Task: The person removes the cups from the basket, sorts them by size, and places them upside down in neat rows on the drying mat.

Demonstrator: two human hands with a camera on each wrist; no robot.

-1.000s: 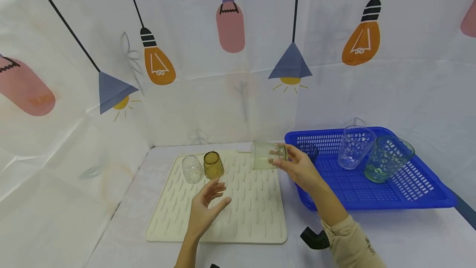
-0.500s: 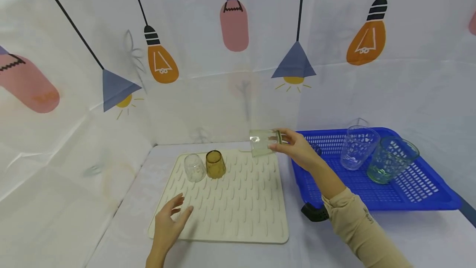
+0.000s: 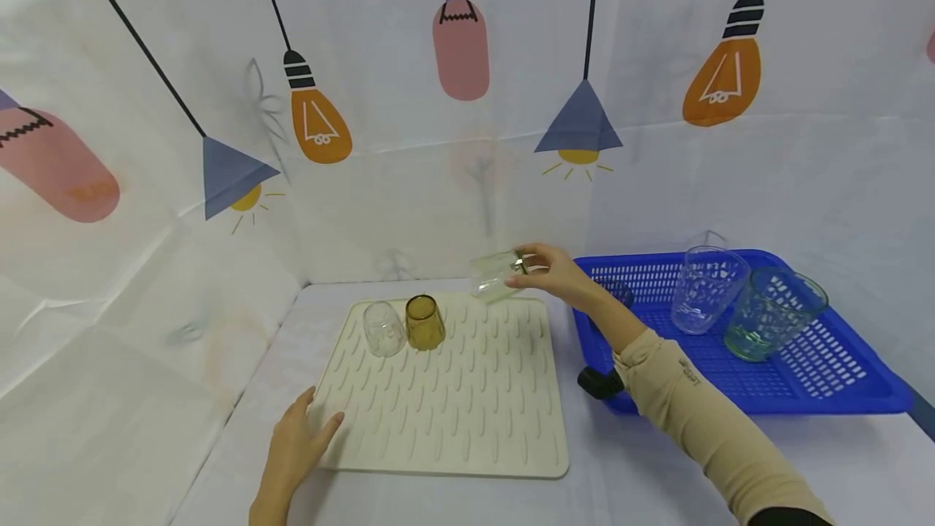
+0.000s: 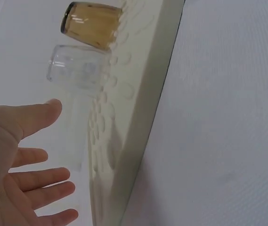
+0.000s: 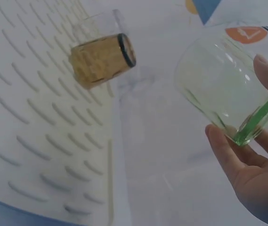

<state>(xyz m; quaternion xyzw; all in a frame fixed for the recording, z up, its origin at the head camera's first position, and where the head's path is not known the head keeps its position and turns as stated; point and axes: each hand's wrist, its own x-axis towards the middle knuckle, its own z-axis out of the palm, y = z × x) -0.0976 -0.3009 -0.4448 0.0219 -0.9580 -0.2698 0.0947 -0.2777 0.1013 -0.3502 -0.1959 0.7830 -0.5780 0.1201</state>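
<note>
My right hand (image 3: 558, 276) grips a pale green drinking glass (image 3: 491, 276) by its thick base. The glass lies tilted nearly on its side above the back of the cream ribbed mat (image 3: 453, 428), mouth pointing left; in the right wrist view, thumb and fingertips pinch the base of the green glass (image 5: 218, 84). On the mat's back left stand a clear glass (image 3: 383, 329) and an amber glass (image 3: 424, 323), side by side. My left hand (image 3: 292, 445) hovers with spread fingers by the mat's front left corner, holding nothing, as the left wrist view also shows.
At the right is a blue plastic basket (image 3: 687, 406) holding a tall clear glass (image 3: 707, 291), a green-tinted glass (image 3: 767, 319) and a dark blue glass (image 3: 619, 292) partly behind my right arm. A white printed curtain (image 3: 409, 209) closes off the back and left side.
My right hand has carried the green glass slightly left and up, tilting its mouth end downward. My left hand has drawn back toward the front left, away from the standing glasses.
</note>
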